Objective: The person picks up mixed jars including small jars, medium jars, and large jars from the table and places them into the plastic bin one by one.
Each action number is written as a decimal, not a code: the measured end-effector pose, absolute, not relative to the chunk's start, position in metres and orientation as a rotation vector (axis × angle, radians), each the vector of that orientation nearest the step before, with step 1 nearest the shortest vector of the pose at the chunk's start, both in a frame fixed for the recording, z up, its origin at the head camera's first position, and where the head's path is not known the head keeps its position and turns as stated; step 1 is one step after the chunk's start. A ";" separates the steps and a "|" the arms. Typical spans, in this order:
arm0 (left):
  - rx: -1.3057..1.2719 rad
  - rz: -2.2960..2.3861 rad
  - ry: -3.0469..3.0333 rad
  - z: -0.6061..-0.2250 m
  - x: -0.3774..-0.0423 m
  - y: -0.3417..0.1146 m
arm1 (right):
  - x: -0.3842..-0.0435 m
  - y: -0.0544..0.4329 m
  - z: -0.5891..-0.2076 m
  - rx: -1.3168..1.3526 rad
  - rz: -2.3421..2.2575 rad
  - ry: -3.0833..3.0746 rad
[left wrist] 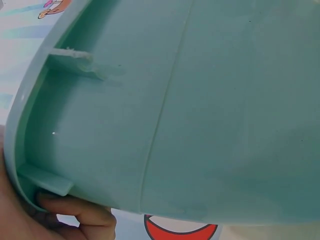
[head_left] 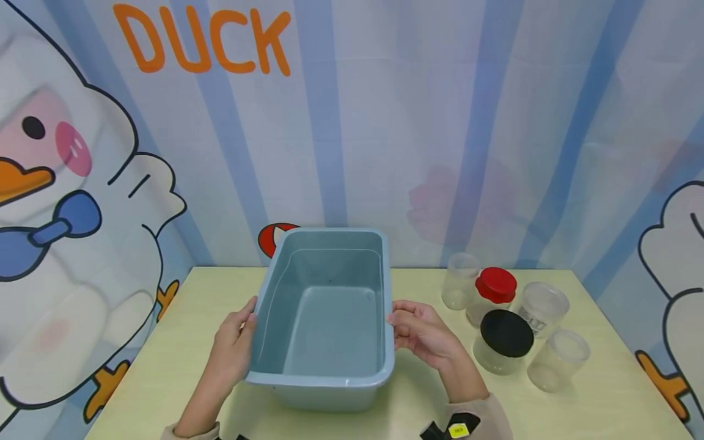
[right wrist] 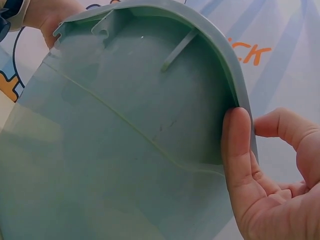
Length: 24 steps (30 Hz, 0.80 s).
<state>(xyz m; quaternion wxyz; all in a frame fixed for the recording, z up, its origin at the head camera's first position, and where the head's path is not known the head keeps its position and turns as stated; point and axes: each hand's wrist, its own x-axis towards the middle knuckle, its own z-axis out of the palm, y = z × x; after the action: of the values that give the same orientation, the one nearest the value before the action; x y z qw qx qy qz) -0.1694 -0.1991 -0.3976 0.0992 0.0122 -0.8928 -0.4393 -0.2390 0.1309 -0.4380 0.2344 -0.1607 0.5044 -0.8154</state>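
Left hand: grips the left rim of the tub. Tub: blue-grey, empty, over the table's middle; base contact unclear. Right hand: pinches right rim. Jars, five: toward right edge. Step, apparently: positioning tub; next move calls for even, two-handed support.

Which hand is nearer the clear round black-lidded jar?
Right. The right hand grips the blue-grey plastic tub left of the jar; the left hand holds the tub's opposite side.

Jars stand on the table, right of the tub.
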 end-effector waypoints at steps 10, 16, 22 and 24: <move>0.014 -1.295 -2.623 -0.398 -0.169 -0.196 | -0.239 0.135 -0.437 -0.431 -2.223 1.388; -0.006 -1.316 -2.598 -0.399 -0.168 -0.193 | -0.239 0.139 -0.436 -0.430 -2.222 1.411; 0.004 -1.324 -2.590 -0.399 -0.168 -0.190 | -0.239 0.142 -0.435 -0.439 -2.212 1.415; 0.007 -1.326 -2.590 -0.399 -0.168 -0.189 | -0.239 0.143 -0.434 -0.438 -2.209 1.411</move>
<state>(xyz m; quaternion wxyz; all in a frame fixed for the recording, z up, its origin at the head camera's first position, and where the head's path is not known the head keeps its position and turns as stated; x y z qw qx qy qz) -0.1681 -0.1891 -0.3988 0.1159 0.0022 -0.8841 -0.4527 -0.2390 0.1431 -0.4343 0.2398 -0.1599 0.5155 -0.8070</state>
